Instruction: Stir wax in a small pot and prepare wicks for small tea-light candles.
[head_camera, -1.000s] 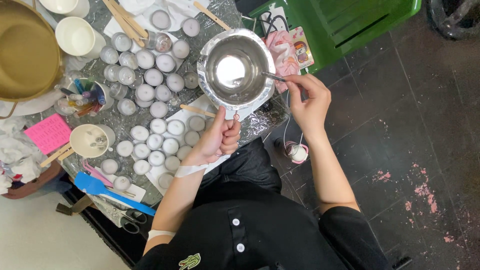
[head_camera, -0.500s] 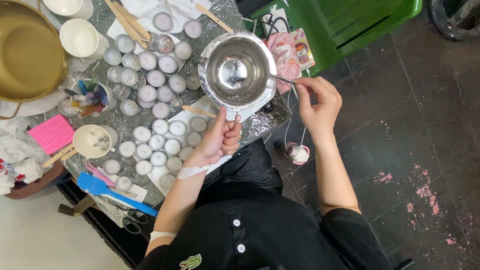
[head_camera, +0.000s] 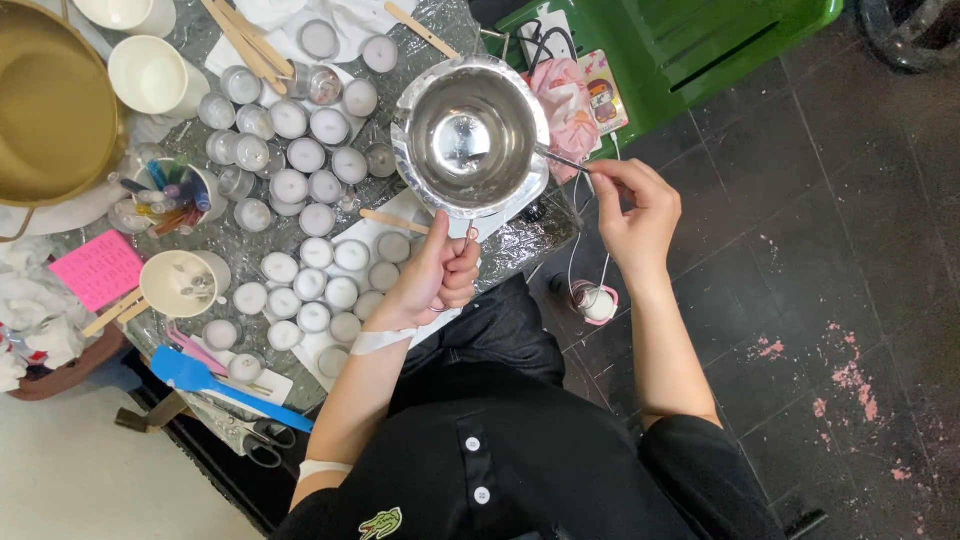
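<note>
My left hand (head_camera: 436, 275) grips the thin wire handle of a shiny steel pot (head_camera: 468, 132), holding it above the table's near corner. The pot looks nearly empty, with a pale patch at its bottom. My right hand (head_camera: 630, 212) pinches a slim metal rod (head_camera: 560, 159) whose tip rests on the pot's right rim. Below the pot, on a foil-covered table (head_camera: 520, 243), stand several small round tins of white wax (head_camera: 312, 268).
A gold pot (head_camera: 50, 105) sits at far left, white cups (head_camera: 150, 72) beside it. A cup of pens (head_camera: 170, 192), a pink note (head_camera: 95, 268), wooden sticks (head_camera: 245, 35), blue spatula (head_camera: 215, 384) and scissors (head_camera: 255, 440) lie around. A green crate (head_camera: 690, 45) stands on the dark floor.
My right hand drew the rod outward, from reaching over the pot's inside to just its right rim. The pot stayed almost in place.
</note>
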